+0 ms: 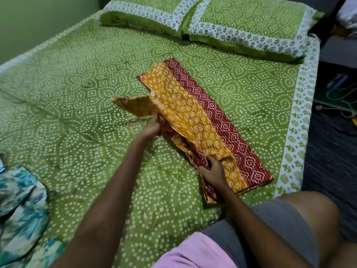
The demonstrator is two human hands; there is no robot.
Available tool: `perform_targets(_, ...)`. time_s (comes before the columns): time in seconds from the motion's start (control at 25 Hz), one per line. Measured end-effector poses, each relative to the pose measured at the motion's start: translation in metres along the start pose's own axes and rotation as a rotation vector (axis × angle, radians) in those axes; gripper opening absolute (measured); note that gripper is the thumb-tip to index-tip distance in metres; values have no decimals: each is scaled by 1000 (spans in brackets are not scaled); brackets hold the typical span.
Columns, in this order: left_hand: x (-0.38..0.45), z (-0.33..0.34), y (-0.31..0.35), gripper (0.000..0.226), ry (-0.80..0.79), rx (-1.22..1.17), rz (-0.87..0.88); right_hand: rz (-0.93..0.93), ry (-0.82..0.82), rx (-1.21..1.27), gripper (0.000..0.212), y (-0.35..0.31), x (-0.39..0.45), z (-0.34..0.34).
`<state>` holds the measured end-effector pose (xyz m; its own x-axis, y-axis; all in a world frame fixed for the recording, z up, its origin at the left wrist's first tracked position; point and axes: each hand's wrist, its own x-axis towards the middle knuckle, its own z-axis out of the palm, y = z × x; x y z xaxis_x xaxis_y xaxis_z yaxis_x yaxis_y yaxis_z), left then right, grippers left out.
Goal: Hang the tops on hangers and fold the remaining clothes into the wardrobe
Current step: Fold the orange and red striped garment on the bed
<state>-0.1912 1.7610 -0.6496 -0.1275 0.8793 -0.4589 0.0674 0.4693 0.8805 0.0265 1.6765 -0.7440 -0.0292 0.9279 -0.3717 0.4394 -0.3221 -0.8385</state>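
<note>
An orange and dark red printed garment (pixel 204 120) lies folded in a long strip on the green bed (pixel 77 105), running from the middle toward the right front edge. My left hand (pixel 152 127) grips a loose orange flap at the strip's left side and lifts it off the bed. My right hand (pixel 213 172) grips the bunched red cloth at the strip's near end. A blue and white patterned garment (pixel 21 209) lies crumpled at the left front of the bed, apart from both hands.
Two green pillows (pixel 212 22) lie at the head of the bed. My knee in grey shorts (pixel 286 225) rests on the bed's near right corner. Dark floor with cables (pixel 340 97) and dark furniture lie to the right.
</note>
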Motion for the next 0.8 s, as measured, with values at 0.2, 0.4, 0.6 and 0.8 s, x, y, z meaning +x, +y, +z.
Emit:
perform_targets(0.2,-25,64,-67,21,-18,-87,-267,10,75,-110,36,-13,6,5)
perform_targets(0.4,-25,92,-63,31,159,-304,-173,186,173,4,35,-17,18,3)
perform_targets(0.6,-29,89,-76,56,194,-241,-158,243,254,98,36,-19,19,8)
perform_targets(0.8,-39,83,-59,37,-23,-772,-440,216,290,52,41,-18,17,9)
